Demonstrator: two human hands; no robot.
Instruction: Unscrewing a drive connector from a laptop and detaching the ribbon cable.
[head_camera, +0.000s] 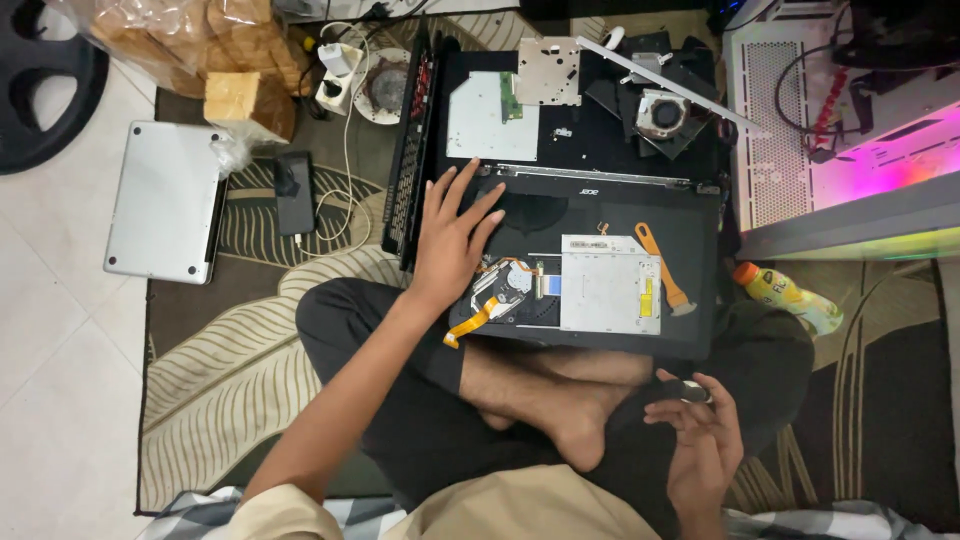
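While the person sat cross-legged on the leaf-pattern rug (230, 370), a black laptop chassis (600, 270) lay opened across the lap, base cover off; disassembly judged approx. mid-way.

Item 1: left hand (455, 235), grip wide, fingers spread flat on chassis near hinge strip, holding nothing.
Item 2: right hand (700, 440), low by the knee, grip narrow around a small dark tool (685, 390), type n/k.
Item 3: silver optical drive (610, 285), seated in lower chassis; orange pry tool (662, 268) resting just beside/over its right edge.
Item 4: orange ribbon cable (470, 322) w/ small metal assy, lifted loose at chassis left.
Item 5: parts already out, on upper panel: metal plate (548, 70), cooling fan (662, 112), 2nd flat silver drive (490, 118).
Item 6: misc. nearby: closed silver laptop (165, 200) on floor; phone (294, 192); drink bottle (790, 296); white PC case (800, 110), lit pink.

Remaining, as judged: optical drive & ribbon assy not yet out; fasteners too small to tell.
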